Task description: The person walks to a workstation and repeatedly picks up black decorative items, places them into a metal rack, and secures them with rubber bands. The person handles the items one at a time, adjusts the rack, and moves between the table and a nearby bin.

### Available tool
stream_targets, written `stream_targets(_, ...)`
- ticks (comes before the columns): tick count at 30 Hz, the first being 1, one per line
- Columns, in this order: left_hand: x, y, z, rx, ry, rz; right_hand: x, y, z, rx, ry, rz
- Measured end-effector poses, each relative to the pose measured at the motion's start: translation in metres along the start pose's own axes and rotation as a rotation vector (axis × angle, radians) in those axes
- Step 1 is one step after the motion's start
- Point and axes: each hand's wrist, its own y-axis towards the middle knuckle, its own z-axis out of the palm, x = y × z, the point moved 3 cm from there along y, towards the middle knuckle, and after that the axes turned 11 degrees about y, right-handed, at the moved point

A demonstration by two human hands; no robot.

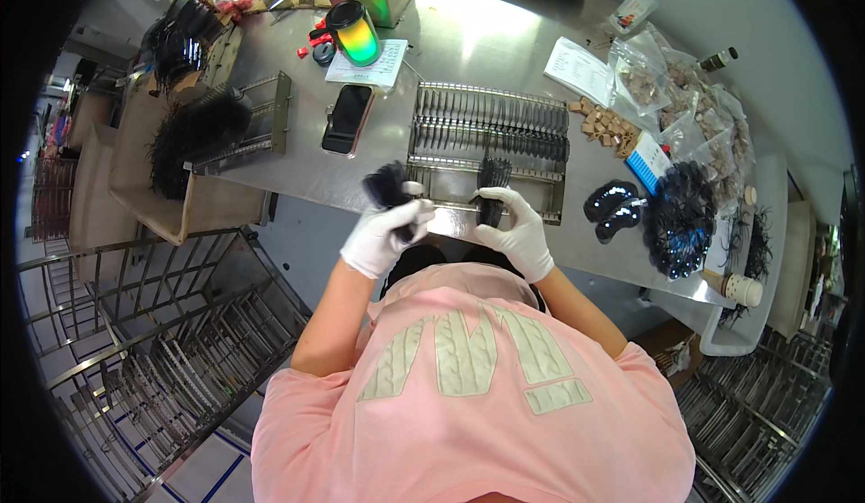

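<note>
White gloves: both hands wear them; the left hand (386, 235) is closed around a black hair bundle (387, 185), whose tuft stands up above the fist.
Right hand: the right hand (521, 228) pinches a second black tuft (492, 177) between thumb and fingers, holding it against the front bar of the metal comb rack (491, 134).
Why so held: judging by the pose, each tuft is gripped low at its root end so the loose strands stay free; the rack sits right at the table's near edge, within short reach.
Rack: rows of thin teeth, mostly bare; only the right-hand tuft touches it.
Table: steel worktop (505, 35) carrying a dark phone (347, 118), an iridescent tumbler (354, 33) on a paper sheet, small tan blocks (606, 129), clear bags (685, 98) and a heap of curled black hair (680, 217) to the right.
Left side: another toothed frame loaded with black hair (194, 134).
Hard to make out: whether a tie or clip binds the tufts; the fingertips hide it. The pink shirt (478, 404) blocks the lap and table underside; the floor racks bend off at the rim.
</note>
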Motion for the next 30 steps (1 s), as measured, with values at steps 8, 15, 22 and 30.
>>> stream_targets(8,-0.014,-0.035,-0.039,-0.263,0.043,-0.001,-0.061,0.03,0.04,0.014,-0.483,-0.346)
stream_targets(15,-0.012,-0.039,-0.045,-0.278,-0.027,-0.017,-0.062,0.034,0.056,0.038,-0.763,-0.361)
stream_targets(22,-0.014,-0.045,-0.051,-0.234,-0.075,-0.003,-0.062,0.017,0.035,0.096,-0.725,-0.388)
stream_targets(30,-0.018,-0.047,-0.042,-0.098,-0.056,0.057,-0.034,0.019,-0.02,0.407,-0.88,-0.356)
